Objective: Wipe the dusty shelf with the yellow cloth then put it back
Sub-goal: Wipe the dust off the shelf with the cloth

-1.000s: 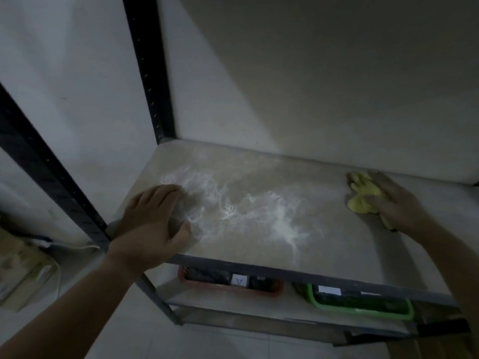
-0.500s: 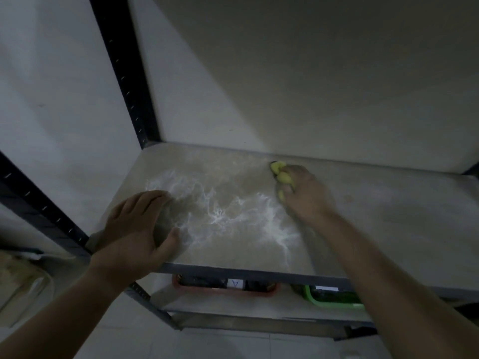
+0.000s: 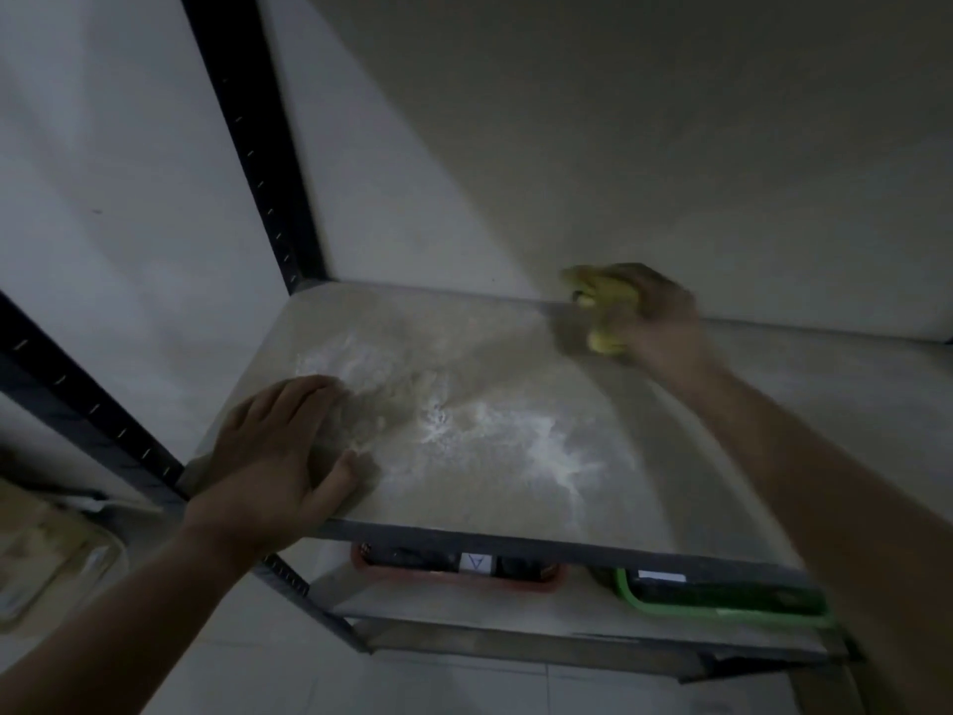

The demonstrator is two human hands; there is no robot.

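The grey shelf (image 3: pixel 773 405) carries streaks of white dust (image 3: pixel 495 430) across its left and middle part. My right hand (image 3: pixel 655 314) presses a crumpled yellow cloth (image 3: pixel 601 296) onto the shelf at its back edge, against the wall; the hand is motion-blurred and covers most of the cloth. My left hand (image 3: pixel 278 456) lies flat, fingers spread, on the shelf's front left corner beside the dust.
Black perforated uprights (image 3: pixel 252 141) frame the shelf at the left. On the lower shelf stand a red tray (image 3: pixel 454 580) with a white label and a green tray (image 3: pixel 722 608). A pale wall stands behind. Cardboard lies on the floor at the far left.
My right hand swept the cloth leftward from the shelf's right side to the middle, then back to the rear edge by the wall. The left hand stayed planted on the corner.
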